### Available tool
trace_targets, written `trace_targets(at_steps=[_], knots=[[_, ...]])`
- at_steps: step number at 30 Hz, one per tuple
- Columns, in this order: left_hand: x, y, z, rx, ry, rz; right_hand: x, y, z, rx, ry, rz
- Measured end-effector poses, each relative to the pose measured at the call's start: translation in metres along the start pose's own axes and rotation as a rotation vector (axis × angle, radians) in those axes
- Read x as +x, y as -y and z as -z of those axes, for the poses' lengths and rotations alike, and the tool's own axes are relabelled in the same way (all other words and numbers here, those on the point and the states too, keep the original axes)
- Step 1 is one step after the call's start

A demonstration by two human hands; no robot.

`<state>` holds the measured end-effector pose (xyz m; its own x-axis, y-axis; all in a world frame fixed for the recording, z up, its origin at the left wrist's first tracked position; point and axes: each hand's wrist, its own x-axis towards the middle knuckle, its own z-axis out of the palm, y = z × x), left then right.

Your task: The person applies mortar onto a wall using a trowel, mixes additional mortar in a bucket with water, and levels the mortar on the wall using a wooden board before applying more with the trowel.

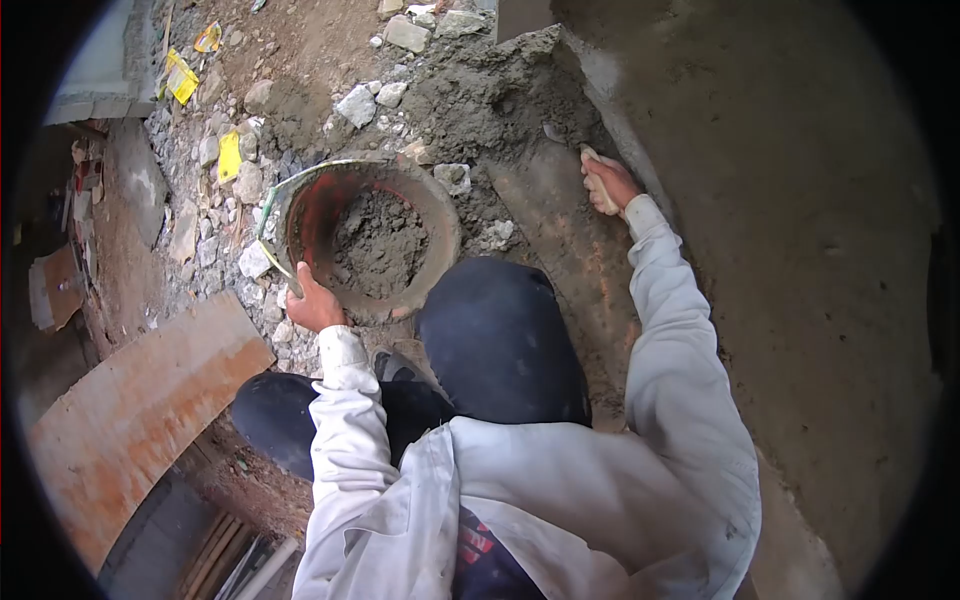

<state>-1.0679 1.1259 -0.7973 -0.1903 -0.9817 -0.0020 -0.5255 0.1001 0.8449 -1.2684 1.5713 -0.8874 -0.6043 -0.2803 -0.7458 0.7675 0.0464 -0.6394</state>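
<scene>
A mortar-caked bucket [443, 225] stands among the rubble in front of my knees, partly filled with lumpy grey mortar [380, 242]. My left hand [318, 304] is closed at its near left edge, where the handle meets the rim; the fingertips are partly hidden. Out to the right, my right hand [615, 184] wraps around the pale handle of a trowel [597, 178]. Only a little of the trowel's blade shows, against a heap of wet mortar [510, 95] lying along the base of the wall.
A smooth grey wall surface [790, 200] runs down the right side. Broken stones [357, 105] and yellow wrappers [229, 157] litter the ground beyond and left of the bucket. A rust-stained board [150, 385] lies at lower left, near several poles [225, 560].
</scene>
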Motion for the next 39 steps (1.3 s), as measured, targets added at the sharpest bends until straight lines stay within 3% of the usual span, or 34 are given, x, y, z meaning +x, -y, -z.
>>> trace_targets(at_steps=[5,10,13,15,18,21,23,27,35,39], knots=[[0.007,0.012,0.01,-0.049,0.047,0.002,0.05,0.0,-0.033,-0.058,-0.229,0.118],[0.006,0.013,0.008,-0.176,0.085,0.052,0.011,-0.003,-0.065,-0.367,-0.352,0.208],[0.004,0.014,0.003,-0.282,0.134,0.033,-0.031,-0.016,-0.104,-0.855,-0.466,0.741],[0.001,0.012,-0.005,-0.236,0.144,-0.004,-0.085,-0.006,-0.142,-0.841,-0.233,0.705],[-0.011,-0.011,-0.005,-0.106,0.142,-0.015,-0.101,-0.041,-0.152,-0.794,-0.199,0.757],[-0.011,-0.007,-0.007,-0.169,0.143,-0.068,-0.106,-0.054,-0.1,-0.16,-0.07,-0.082],[-0.007,-0.002,-0.005,-0.153,0.124,-0.045,-0.094,-0.065,-0.05,0.108,-0.035,-0.207],[-0.002,0.001,0.003,-0.171,0.104,-0.021,-0.045,-0.041,0.004,0.047,-0.147,-0.018],[-0.002,-0.001,0.001,-0.28,0.146,0.047,-0.031,-0.065,-0.012,-0.259,-0.404,0.111],[-0.008,-0.009,0.001,-0.258,0.14,0.007,-0.073,-0.055,-0.064,-0.806,-0.399,0.517]])
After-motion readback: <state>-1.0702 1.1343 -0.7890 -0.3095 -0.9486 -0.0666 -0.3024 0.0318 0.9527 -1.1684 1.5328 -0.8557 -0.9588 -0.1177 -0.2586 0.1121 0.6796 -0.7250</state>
